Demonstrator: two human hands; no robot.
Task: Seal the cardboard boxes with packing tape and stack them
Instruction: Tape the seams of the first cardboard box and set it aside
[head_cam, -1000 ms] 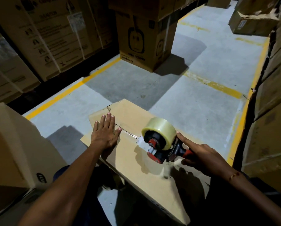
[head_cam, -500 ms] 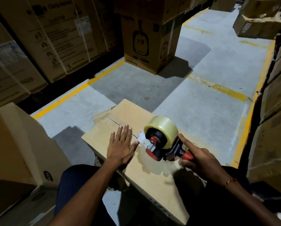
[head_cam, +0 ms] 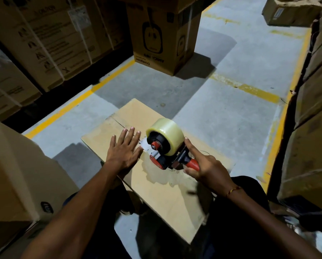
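Low in the head view, two bare forearms reach forward over a flat-topped cardboard box (head_cam: 162, 195) lying across the person's lap area, above a grey concrete floor (head_cam: 221, 116). Left hand (head_cam: 123, 152) lies flat on the box top, fingers straight and spread, pressing beside the seam where the flaps meet. Just to its right, touching the box top, stands a red and black tape dispenser (head_cam: 165, 146) carrying a roll of clear packing tape (head_cam: 165, 130). Right hand (head_cam: 207, 169) is wrapped around the dispenser's red handle, index finger stretched along its frame; a thin bracelet (head_cam: 233, 190) circles that wrist. Beside the left arm sits another plain cardboard box (head_cam: 16, 180). Farther off, yellow painted lines (head_cam: 76, 103) cross the floor. Beyond them stands a printed carton (head_cam: 162, 36), with strapped cartons (head_cam: 49, 40) stacked at far left and more stacked boxes (head_cam: 317, 118) along the right edge.
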